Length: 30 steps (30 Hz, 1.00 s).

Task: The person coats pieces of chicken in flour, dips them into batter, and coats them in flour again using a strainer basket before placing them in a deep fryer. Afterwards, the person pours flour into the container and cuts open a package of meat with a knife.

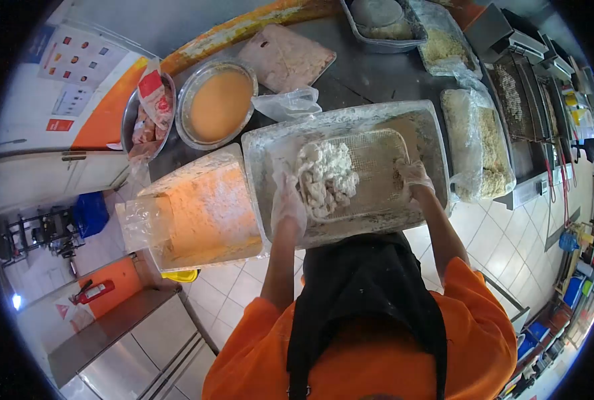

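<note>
A rectangular wire mesh basket [377,157] sits inside a large flour-dusted tub [350,230]. White flour-coated pieces [327,177], which look like chicken, are heaped at its left end. My left hand [288,197], in a clear plastic glove, grips the basket's left side beside the pieces; its fingertips are partly blurred by the glove. On the opposite end, my right hand [414,177], also gloved, is closed around the basket's edge. Loose flour lies on the tub's floor around the basket.
Left of the tub stands a bin of orange-tinted flour [207,213]. Behind are a bowl of orange batter [220,103], a bowl of raw meat [147,123] and a floured board [287,57]. Bagged crumbs [490,150] lie at right, near fryer baskets [517,97].
</note>
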Motion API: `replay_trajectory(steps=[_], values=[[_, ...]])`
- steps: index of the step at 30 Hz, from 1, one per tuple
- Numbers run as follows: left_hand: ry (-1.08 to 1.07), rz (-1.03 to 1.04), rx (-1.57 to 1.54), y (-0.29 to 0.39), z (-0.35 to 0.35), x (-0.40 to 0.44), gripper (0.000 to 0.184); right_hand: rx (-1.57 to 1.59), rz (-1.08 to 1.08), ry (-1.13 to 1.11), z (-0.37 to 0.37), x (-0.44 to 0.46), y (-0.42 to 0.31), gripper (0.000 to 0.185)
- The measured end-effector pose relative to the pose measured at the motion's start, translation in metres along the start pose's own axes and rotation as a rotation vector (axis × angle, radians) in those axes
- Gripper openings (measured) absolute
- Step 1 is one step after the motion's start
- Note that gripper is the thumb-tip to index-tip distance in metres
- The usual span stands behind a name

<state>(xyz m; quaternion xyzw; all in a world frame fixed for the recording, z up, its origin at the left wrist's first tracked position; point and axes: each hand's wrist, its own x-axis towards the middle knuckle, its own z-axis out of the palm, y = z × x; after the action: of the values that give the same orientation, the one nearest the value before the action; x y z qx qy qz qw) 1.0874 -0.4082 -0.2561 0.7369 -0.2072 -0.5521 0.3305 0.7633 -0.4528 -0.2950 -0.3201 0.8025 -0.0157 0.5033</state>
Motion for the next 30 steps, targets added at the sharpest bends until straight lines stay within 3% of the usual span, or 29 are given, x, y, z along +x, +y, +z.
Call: replay_trajectory(steps=[3, 6, 7, 9, 11, 14, 16, 18, 19, 20, 21, 22, 23, 24, 26, 27, 29, 30], values=[[-0.139, -0.143, -0.804, -0.028, 0.014, 0.011, 0.040, -0.081, -0.273, -0.047, -0.002, 0.074, 0.053, 0.053], [-0.146, -0.177, -0.670, -0.022, -0.001, 0.022, 0.046, -0.173, -0.177, 0.075, 0.021, 0.091, 0.030, 0.039], [-0.145, -0.188, -0.636, -0.019, -0.007, 0.026, 0.048, -1.013, -0.639, 0.203, 0.053, 0.119, 0.055, 0.050], [-0.137, -0.180, -0.514, -0.015, -0.013, 0.026, 0.052, -0.684, -0.506, 0.240, 0.058, 0.093, 0.055, 0.037], [-0.136, -0.106, -0.293, 0.004, -0.005, 0.011, 0.061, -0.410, -0.261, 0.100, 0.022, 0.036, -0.012, 0.038], [-0.181, -0.089, -0.010, -0.001, -0.009, 0.005, 0.066, 0.199, -0.017, -0.238, -0.025, 0.023, -0.005, 0.038], [-0.231, -0.094, 0.127, -0.003, -0.008, 0.019, 0.066, -0.546, -0.075, -0.101, 0.005, 0.102, 0.023, 0.041], [-0.282, -0.090, 0.104, 0.005, -0.005, 0.027, 0.066, -0.380, -0.299, 0.204, 0.036, 0.049, 0.023, 0.036], [-0.316, -0.083, 0.015, 0.020, -0.002, 0.026, 0.066, -0.407, -0.326, 0.230, 0.049, 0.051, 0.029, 0.045], [-0.357, -0.090, -0.225, 0.029, -0.004, 0.018, 0.067, -0.635, -0.459, 0.285, 0.043, 0.070, 0.044, 0.048], [-0.347, -0.101, -0.233, 0.022, -0.006, 0.016, 0.068, -0.858, -0.585, 0.316, 0.035, 0.096, 0.080, 0.052], [-0.337, -0.112, -0.241, 0.016, -0.008, 0.014, 0.069, -0.177, -0.302, -0.001, 0.010, 0.059, 0.046, 0.053], [-0.296, -0.106, -0.034, -0.013, 0.003, 0.031, 0.070, 0.493, 0.063, -0.070, -0.016, 0.017, 0.007, 0.053], [-0.259, -0.089, 0.170, -0.041, 0.017, 0.048, 0.071, 0.375, -0.002, -0.006, -0.013, 0.022, 0.010, 0.051], [-0.342, 0.269, 0.310, -0.052, 0.023, 0.063, 0.072, 0.017, -0.178, 0.078, 0.009, 0.061, 0.020, 0.048], [-0.452, 0.587, 0.253, -0.055, -0.006, 0.064, 0.072, -0.219, -0.281, 0.121, 0.025, 0.085, 0.026, 0.047], [-0.486, 0.549, -0.055, -0.037, -0.021, 0.060, 0.072, -0.290, -0.362, 0.152, 0.058, 0.064, 0.006, 0.050], [-0.395, 0.173, -0.294, -0.010, -0.019, 0.039, 0.072, -0.327, -0.396, 0.162, 0.069, 0.049, 0.003, 0.051]])
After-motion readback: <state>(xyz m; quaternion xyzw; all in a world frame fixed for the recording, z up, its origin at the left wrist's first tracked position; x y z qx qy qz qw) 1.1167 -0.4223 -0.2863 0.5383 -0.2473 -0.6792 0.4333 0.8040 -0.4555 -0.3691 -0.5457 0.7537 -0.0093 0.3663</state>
